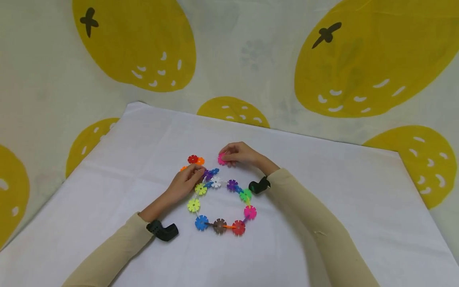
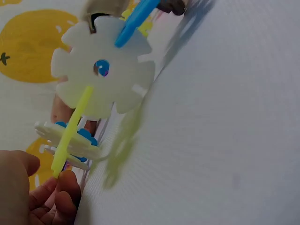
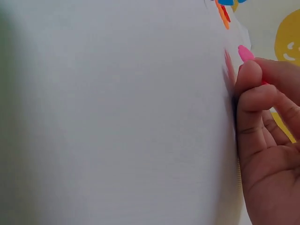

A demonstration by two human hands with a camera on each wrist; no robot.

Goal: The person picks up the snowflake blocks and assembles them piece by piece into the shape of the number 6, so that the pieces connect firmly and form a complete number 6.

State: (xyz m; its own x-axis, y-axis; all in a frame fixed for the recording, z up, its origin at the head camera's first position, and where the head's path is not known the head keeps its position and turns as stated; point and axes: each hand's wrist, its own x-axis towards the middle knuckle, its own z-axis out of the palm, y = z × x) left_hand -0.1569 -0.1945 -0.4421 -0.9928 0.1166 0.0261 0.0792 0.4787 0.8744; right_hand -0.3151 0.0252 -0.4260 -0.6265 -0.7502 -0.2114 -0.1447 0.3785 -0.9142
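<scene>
A ring of joined notched plastic discs lies on the white cloth, with a brown disc [image 1: 220,226] at its near side and a lime disc [image 1: 193,205] at its left. At the ring's far left, my left hand [image 1: 186,181] pinches a purple disc [image 1: 207,174] beside a small blue disc [image 1: 215,171]. In the left wrist view, a white disc [image 2: 103,93] and an edge-on yellow disc [image 2: 70,133] partly cover the left fingers [image 2: 68,185]. Beyond the ring, my right hand [image 1: 240,153] holds a pink disc [image 1: 222,159] between thumb and fingers.
A loose red disc [image 1: 192,159] and an orange disc [image 1: 200,161] lie together just past the left hand. The white cloth [image 1: 322,191] covers the table, and a lemon-patterned sheet [image 1: 244,48] hangs behind its far edge.
</scene>
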